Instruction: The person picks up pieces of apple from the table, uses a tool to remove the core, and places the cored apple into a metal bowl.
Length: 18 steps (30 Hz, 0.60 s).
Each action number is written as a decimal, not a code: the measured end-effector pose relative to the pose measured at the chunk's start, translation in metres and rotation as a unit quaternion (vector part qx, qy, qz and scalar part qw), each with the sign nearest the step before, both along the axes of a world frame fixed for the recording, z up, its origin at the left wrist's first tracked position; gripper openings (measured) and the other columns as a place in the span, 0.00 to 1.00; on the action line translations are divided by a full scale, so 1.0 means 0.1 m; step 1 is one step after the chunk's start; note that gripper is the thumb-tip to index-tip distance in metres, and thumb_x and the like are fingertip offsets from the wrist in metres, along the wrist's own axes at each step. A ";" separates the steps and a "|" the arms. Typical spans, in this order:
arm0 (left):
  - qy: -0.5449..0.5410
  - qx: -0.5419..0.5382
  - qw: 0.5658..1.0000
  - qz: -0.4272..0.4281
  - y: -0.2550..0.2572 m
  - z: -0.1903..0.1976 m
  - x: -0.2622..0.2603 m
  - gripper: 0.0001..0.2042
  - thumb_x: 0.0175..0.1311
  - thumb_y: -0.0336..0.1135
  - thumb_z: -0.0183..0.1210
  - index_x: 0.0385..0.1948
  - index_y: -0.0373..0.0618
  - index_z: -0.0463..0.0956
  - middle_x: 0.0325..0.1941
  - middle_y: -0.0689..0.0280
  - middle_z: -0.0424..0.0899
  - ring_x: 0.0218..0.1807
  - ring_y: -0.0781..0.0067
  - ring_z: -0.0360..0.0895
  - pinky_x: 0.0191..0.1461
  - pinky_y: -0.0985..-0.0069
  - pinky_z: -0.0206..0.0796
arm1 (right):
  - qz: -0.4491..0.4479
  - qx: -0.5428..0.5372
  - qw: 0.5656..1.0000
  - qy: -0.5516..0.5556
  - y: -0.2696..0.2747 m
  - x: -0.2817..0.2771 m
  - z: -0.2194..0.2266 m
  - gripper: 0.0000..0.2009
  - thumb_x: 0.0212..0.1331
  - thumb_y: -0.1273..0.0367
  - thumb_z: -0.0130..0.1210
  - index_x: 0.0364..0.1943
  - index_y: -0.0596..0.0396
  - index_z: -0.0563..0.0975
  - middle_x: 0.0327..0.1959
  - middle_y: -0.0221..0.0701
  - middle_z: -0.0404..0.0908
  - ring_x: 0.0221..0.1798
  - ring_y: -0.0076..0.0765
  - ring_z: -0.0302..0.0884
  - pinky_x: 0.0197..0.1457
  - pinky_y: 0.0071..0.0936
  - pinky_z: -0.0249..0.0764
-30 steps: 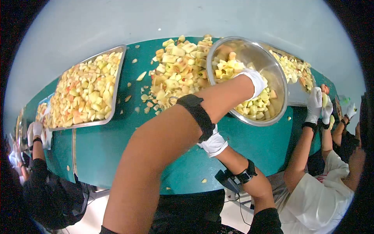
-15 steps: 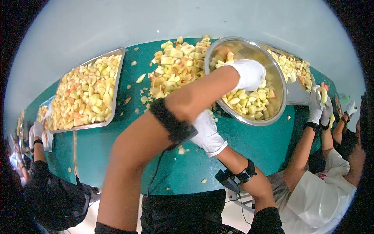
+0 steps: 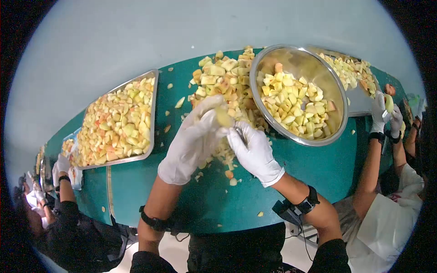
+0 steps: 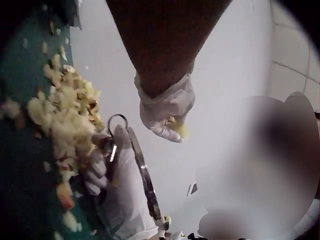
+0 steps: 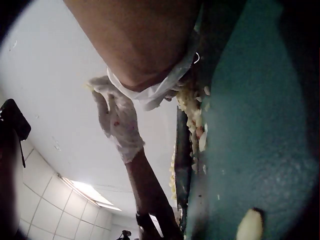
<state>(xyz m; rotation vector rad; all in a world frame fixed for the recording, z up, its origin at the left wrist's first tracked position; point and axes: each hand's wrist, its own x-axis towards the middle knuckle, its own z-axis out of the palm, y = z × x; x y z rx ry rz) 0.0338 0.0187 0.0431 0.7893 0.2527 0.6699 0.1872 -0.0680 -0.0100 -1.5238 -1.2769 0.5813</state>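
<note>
My gloved left hand (image 3: 191,141) is raised over the near part of the apple-piece pile (image 3: 218,82), holding a blurred pale yellow piece (image 3: 224,117). The left wrist view shows this hand (image 4: 167,110) pinching a yellow piece (image 4: 181,131). Beside it, my gloved right hand (image 3: 257,154) grips a metal tool (image 3: 241,136). That tool (image 4: 144,172) has a ring at one end in the left wrist view, within the right hand's (image 4: 125,195) grip. To the right, a tilted steel bowl (image 3: 318,66) holds many cut pieces (image 3: 296,102).
A metal tray (image 3: 154,113) heaped with cut pieces stands at the left. Another tray (image 3: 359,107) lies behind the bowl at the right. Gloved hands of other people work at both sides. Small scraps lie on the green table (image 3: 154,191).
My left hand has come out of the bowl and back over the pile, now with a piece in it. The left arm no longer crosses the right, and the tool in my right hand shows.
</note>
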 end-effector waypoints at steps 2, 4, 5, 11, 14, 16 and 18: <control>-0.023 -0.054 0.998 0.014 -0.07 -0.22 -0.15 0.20 0.74 0.32 0.59 0.65 0.42 0.69 0.58 0.63 0.79 0.58 0.70 0.80 0.61 0.76 0.77 | -0.016 0.004 1.000 0.010 -0.01 0.02 0.06 0.15 0.69 0.58 0.59 0.37 0.57 0.78 0.21 0.41 0.79 0.23 0.47 0.80 0.29 0.39 0.72; -0.045 -0.086 0.995 0.016 -0.07 -0.46 -0.24 0.19 0.74 0.31 0.59 0.64 0.42 0.70 0.59 0.64 0.79 0.60 0.70 0.80 0.60 0.78 0.77 | 0.027 0.042 0.998 0.035 -0.06 0.03 0.14 0.15 0.66 0.58 0.63 0.42 0.56 0.78 0.25 0.39 0.81 0.27 0.44 0.82 0.32 0.36 0.75; -0.040 -0.090 0.995 0.018 -0.04 -0.56 -0.24 0.19 0.72 0.31 0.61 0.62 0.43 0.71 0.60 0.64 0.80 0.60 0.68 0.80 0.63 0.74 0.76 | 0.044 0.066 0.997 0.016 -0.09 0.02 0.17 0.15 0.65 0.58 0.64 0.43 0.55 0.79 0.26 0.39 0.82 0.27 0.43 0.82 0.33 0.35 0.76; -0.023 -0.078 0.996 -0.022 -0.07 -0.65 -0.27 0.16 0.71 0.30 0.62 0.59 0.42 0.74 0.59 0.62 0.81 0.60 0.67 0.80 0.68 0.69 0.73 | 0.097 0.051 0.988 -0.110 -0.08 0.08 0.17 0.24 0.55 0.50 0.72 0.44 0.51 0.78 0.28 0.37 0.82 0.30 0.46 0.85 0.35 0.38 0.79; -0.043 -0.074 0.996 -0.031 -0.10 -0.64 -0.29 0.16 0.72 0.30 0.62 0.58 0.42 0.74 0.58 0.62 0.80 0.60 0.67 0.80 0.67 0.69 0.73 | 0.101 0.046 0.986 -0.127 -0.09 0.09 0.17 0.26 0.53 0.48 0.72 0.43 0.51 0.77 0.29 0.36 0.82 0.31 0.47 0.84 0.35 0.39 0.78; -0.047 -0.079 0.995 -0.033 -0.12 -0.63 -0.29 0.15 0.72 0.30 0.61 0.58 0.42 0.73 0.58 0.62 0.80 0.59 0.67 0.80 0.67 0.69 0.73 | 0.109 0.041 0.985 -0.131 -0.09 0.08 0.18 0.26 0.52 0.47 0.72 0.43 0.51 0.76 0.29 0.37 0.82 0.31 0.48 0.84 0.35 0.39 0.78; -0.037 -0.093 0.994 -0.036 -0.12 -0.64 -0.29 0.16 0.72 0.29 0.61 0.58 0.42 0.73 0.58 0.62 0.80 0.59 0.67 0.80 0.67 0.69 0.73 | 0.115 0.058 0.983 -0.131 -0.08 0.09 0.16 0.26 0.52 0.48 0.72 0.43 0.51 0.76 0.30 0.37 0.82 0.31 0.48 0.84 0.35 0.39 0.78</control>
